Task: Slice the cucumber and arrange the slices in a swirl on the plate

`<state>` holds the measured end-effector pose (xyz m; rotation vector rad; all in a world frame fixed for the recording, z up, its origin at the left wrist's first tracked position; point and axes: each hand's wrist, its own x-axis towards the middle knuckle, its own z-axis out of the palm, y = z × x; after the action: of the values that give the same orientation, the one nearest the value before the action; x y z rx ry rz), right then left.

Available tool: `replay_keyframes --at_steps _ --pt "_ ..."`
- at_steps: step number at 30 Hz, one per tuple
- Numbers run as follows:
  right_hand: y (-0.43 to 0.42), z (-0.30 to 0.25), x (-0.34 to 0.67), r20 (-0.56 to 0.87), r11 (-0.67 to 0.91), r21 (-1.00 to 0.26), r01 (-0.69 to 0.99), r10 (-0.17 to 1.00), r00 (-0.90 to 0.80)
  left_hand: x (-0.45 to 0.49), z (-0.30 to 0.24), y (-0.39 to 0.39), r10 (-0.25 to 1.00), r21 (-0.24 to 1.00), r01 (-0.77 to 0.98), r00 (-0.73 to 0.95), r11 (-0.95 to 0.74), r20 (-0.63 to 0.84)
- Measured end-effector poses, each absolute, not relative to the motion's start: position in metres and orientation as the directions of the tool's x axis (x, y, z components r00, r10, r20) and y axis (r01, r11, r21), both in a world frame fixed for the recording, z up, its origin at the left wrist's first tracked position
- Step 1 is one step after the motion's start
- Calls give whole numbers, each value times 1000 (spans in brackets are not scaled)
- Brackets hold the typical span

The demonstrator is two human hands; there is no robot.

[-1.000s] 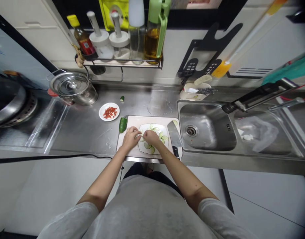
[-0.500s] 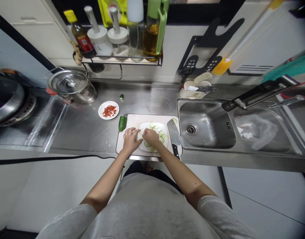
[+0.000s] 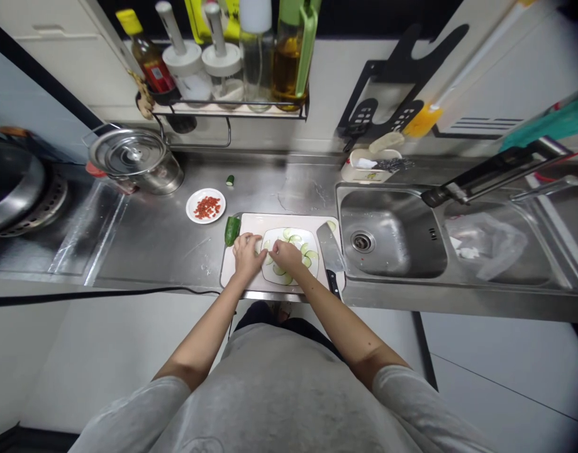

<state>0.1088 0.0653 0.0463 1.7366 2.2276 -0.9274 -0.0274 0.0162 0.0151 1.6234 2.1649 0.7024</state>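
Note:
A white plate (image 3: 312, 241) with several thin cucumber slices (image 3: 311, 255) lies on a pale cutting board (image 3: 251, 223) at the counter's front edge. My left hand (image 3: 245, 255) rests on the plate's left rim with its fingers curled. My right hand (image 3: 285, 255) is over the plate's left half, fingers pinched at a slice. A cleaver (image 3: 328, 248) lies on the board to the right of the plate. A cucumber piece (image 3: 231, 230) sits at the board's left edge.
A small dish of chopped red chili (image 3: 205, 206) and a cucumber end (image 3: 230, 180) lie behind the board. A lidded steel pot (image 3: 134, 160) stands at left beside the stove. The sink (image 3: 392, 236) is right of the board. A rack of bottles (image 3: 232, 56) hangs above.
Both hands stay at the plate's left side, and their fingers have shifted slightly among the slices. The view has moved a little.

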Motion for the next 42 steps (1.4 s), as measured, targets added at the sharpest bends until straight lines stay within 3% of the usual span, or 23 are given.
replay_keyframes --at_steps 5,19,27,42 --pt "65 48 111 -471 142 -389 910 818 -329 -28 14 14 958 568 793 -284 220 26" --pt "23 51 119 -384 353 -236 906 822 -420 -27 15 14 959 564 798 -281 213 35" --pt "15 51 118 -414 357 -240 903 803 -428 -29 17 11 979 519 849 -180 104 97" --pt "17 50 118 -397 318 -247 915 829 -395 -29 20 16 980 535 836 -186 123 67"
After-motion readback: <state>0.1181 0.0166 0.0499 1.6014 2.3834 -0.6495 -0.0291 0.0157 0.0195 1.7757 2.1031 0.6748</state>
